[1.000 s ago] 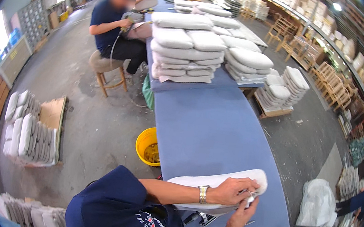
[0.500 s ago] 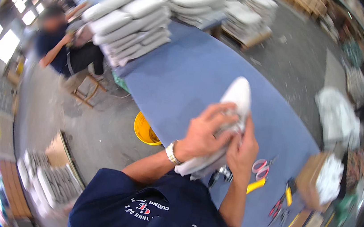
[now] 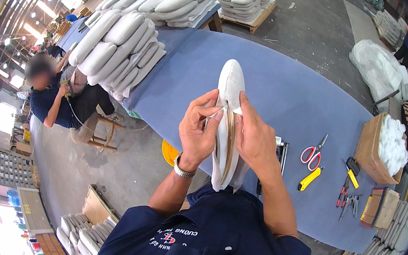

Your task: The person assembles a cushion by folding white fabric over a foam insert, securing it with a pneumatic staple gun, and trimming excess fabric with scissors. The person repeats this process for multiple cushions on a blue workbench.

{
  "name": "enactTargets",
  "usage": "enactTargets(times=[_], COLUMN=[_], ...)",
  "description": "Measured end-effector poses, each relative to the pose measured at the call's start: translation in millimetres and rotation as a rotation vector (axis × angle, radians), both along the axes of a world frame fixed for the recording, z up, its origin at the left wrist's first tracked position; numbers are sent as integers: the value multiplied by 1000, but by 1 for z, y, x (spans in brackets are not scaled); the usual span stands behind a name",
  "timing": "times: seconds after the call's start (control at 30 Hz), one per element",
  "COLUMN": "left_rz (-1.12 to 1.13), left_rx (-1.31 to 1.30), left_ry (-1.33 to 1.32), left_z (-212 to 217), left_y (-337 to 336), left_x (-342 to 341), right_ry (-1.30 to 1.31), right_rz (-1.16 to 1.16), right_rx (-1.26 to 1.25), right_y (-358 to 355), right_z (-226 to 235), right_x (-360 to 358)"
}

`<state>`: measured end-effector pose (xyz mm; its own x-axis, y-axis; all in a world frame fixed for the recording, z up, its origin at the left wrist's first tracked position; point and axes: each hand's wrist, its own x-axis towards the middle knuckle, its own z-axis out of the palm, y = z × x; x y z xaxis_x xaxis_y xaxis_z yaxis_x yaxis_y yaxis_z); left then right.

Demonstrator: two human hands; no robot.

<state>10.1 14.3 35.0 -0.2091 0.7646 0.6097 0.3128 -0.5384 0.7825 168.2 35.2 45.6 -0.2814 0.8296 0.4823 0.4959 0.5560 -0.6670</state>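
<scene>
A long, light grey fabric-covered cushion stands on end in front of me, its rounded end pointing away over the table. Its cover gapes along the side facing me, and a brown edge, perhaps a board, shows inside. My left hand pinches the cover at the left edge of the gap. On the opposite edge, my right hand grips the fabric with thumb and fingers. Both hands meet near the top of the opening. Right of my right hand lies a black and silver tool, partly hidden by my arm.
On the blue table lie red-handled scissors, a yellow utility knife and red-handled pliers. A cardboard box of white stuffing stands at right. Stacked cushions fill the far left, near a seated person.
The cushion has turned so its gaping side faces me. My hands have shifted from overlapping around it to either edge of the gap. The whole view has swung too.
</scene>
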Motion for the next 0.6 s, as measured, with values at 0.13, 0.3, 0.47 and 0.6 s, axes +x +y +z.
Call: enactTargets(times=[0.13, 0.3, 0.47, 0.6], left_rz=[-37, -23, 104, 115], left_rx=[-21, 4, 139, 164], left_ry=[-67, -51, 261, 332], left_z=[-4, -7, -14, -17], left_y=[3, 7, 3, 3], left_x=[-2, -1, -5, -5], right_ry=[12, 13, 18, 20], right_rz=[-5, -12, -15, -20], right_rx=[21, -24, -15, -6], right_y=[3, 5, 4, 3], right_z=[-2, -1, -2, -4], right_x=[-1, -1, -4, -3])
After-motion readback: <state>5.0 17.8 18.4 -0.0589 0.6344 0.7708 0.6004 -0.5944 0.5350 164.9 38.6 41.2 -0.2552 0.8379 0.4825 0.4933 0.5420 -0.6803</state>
